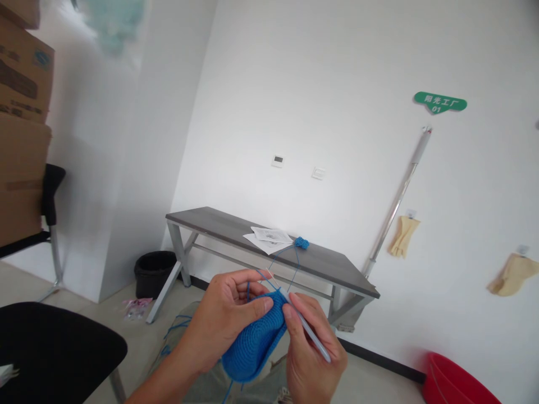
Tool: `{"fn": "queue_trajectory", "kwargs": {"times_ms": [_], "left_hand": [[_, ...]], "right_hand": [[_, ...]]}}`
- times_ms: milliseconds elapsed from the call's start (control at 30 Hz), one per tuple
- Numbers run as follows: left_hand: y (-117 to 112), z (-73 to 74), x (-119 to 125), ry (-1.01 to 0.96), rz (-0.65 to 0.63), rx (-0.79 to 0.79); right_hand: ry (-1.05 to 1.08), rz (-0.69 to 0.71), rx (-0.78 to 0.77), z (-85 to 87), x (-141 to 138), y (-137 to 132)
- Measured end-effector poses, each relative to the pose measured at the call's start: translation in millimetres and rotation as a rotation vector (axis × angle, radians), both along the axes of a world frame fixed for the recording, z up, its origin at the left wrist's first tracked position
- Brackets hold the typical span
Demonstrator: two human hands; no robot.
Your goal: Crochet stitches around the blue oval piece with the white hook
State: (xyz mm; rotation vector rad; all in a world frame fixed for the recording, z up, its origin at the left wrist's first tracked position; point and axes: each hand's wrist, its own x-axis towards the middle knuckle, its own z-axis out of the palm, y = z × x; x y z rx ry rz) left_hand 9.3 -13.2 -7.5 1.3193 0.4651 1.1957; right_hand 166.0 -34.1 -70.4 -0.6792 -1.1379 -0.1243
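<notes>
A round blue crochet piece (252, 348) hangs between my hands, its far edge turned up. My left hand (229, 314) pinches that edge between thumb and fingers, with blue yarn (266, 275) running over the raised index finger. In my right hand (314, 342) is a crochet hook (311, 334) with a pale grey handle. Its thin metal tip points up and left at the top edge of the piece, next to the left fingertips. Loose yarn ends dangle below the piece.
Beyond my hands stands a grey bench (227, 221) bearing printed papers (272, 238) and a small blue yarn bundle (301, 242). A black chair (59, 348) is at left, near a black bin (154, 275). Cardboard boxes (23, 168) are stacked far left; a red tub (455, 379) sits lower right.
</notes>
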Motion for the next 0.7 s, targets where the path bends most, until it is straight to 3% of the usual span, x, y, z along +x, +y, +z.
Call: {"fn": "queue_trajectory", "kwargs": {"times_ms": [200,500,700], "left_hand": [[-3.5,2.9,2.5,-0.008,0.142,0.040],[-0.6,-1.3,5.4,-0.050,0.053,0.014],[-1.1,-0.3,3.4,-0.007,0.059,0.019]], "right_hand": [[0.003,-0.056,0.009,2.7,3.6,-0.8],[-0.167,-0.110,0.055,6.1,10.3,-1.7],[-0.373,-0.037,0.163,19.4,15.8,-7.8]]}}
